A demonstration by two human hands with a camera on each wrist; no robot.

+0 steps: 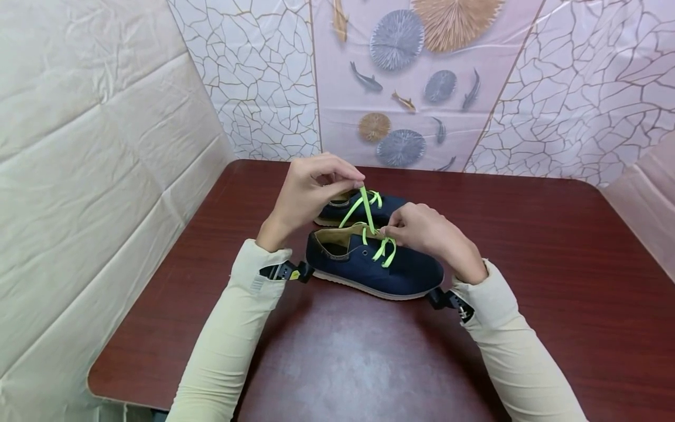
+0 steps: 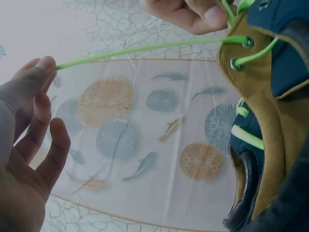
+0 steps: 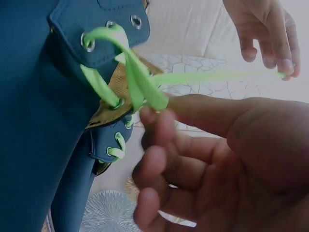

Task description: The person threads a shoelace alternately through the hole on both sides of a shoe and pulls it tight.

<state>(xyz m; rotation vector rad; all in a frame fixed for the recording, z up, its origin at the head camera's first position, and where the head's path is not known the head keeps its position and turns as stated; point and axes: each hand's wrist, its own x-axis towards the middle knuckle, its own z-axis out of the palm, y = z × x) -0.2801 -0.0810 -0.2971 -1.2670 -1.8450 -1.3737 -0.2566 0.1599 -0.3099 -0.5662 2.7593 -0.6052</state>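
Note:
A navy shoe [image 1: 411, 272] with a tan lining and a pale sole stands on the table, its toe to the right. Flat neon-green shoelace [image 1: 368, 212] runs through some of its metal eyelets. Above the heel side, my left hand [image 1: 303, 196] pinches the lace between thumb and fingertips; a length of lace [image 2: 145, 50] stretches taut from there to an eyelet. Close over the eyelets, my right hand [image 1: 429, 233] pinches a folded bit of lace [image 3: 140, 82] between thumb and forefinger, its other fingers curled. One eyelet [image 3: 136, 21] on the near flap has no lace in it.
Just behind stands a second navy shoe [image 1: 392, 205] with the same green lace, partly hidden by the first shoe and my hands. The dark red table [image 1: 527, 234] ends at a patterned backdrop [image 1: 263, 76]. A pale cloth wall [image 1: 79, 146] runs along the left.

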